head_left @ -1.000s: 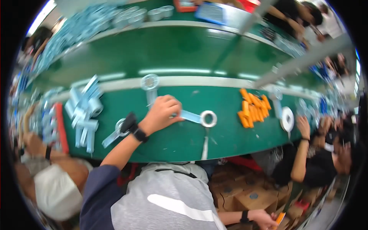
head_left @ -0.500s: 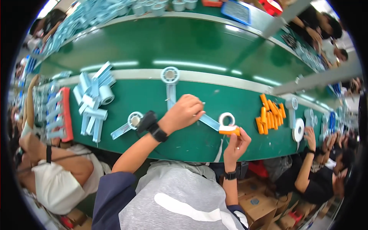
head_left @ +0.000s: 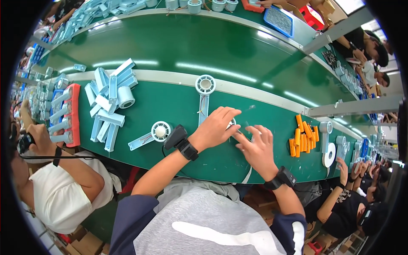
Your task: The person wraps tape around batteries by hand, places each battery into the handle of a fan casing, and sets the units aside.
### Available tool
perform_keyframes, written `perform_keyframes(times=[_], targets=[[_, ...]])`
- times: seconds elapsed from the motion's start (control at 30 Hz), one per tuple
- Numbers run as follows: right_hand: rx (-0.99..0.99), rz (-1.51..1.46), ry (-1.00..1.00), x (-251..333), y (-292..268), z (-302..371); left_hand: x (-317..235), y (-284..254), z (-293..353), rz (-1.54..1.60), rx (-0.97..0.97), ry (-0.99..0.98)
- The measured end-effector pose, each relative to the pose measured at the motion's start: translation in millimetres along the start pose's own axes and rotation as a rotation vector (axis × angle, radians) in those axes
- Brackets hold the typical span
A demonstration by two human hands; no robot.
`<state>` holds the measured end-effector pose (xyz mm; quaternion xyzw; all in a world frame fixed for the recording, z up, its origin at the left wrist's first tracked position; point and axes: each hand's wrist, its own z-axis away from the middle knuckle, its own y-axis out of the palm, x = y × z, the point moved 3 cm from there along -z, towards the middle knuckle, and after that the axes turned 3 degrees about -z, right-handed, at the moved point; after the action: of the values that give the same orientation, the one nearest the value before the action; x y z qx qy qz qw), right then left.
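My left hand (head_left: 216,128) is closed over a light blue fan housing at the table's middle; only a small pale round bit (head_left: 231,123) of it shows past the fingers. Close on its right is my right hand (head_left: 258,149), fingers bent, thumb and forefinger drawn together at the housing. What they pinch is hidden. Beyond my left hand lies another fan housing (head_left: 205,84), its round head away from me and thin wires in its handle. To the left of my wrist rests a third housing (head_left: 160,131), its handle pointing left.
A heap of light blue handle parts (head_left: 106,104) lies left, beside a red rack (head_left: 74,114). Orange cylindrical cells (head_left: 303,138) are piled right. Past them are a white tape roll (head_left: 329,155) and a co-worker's hand (head_left: 342,166). A metal rail (head_left: 165,78) borders the far side.
The orange cell that my right hand held is out of sight. That hand has moved left and away from me, close to my left hand. The housing's handle, visible before, is now covered.
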<state>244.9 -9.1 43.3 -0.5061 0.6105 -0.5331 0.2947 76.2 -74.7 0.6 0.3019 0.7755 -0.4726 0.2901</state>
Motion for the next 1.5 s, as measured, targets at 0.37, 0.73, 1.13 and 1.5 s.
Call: perform_keyframes(times=[0.37, 0.73, 1.13, 1.5], targets=[[0.056, -0.29, 0.123, -3.3, -5.2, 50.5, -22.7, -11.7, 3.1, -0.247, 0.446, 0.032], [-0.319, -0.067, 0.456, -121.0, -51.5, 63.6, -14.6, -23.4, -67.5, -0.245, 0.269, -0.23], [-0.096, -0.118, 0.674, -170.0, -35.1, 91.2, -37.7, 53.3, -87.9, -0.629, 0.004, 0.212], [-0.113, -0.354, 0.879, -37.9, -5.7, 87.4, -20.1, 107.3, -112.5, -0.426, 0.425, 0.207]])
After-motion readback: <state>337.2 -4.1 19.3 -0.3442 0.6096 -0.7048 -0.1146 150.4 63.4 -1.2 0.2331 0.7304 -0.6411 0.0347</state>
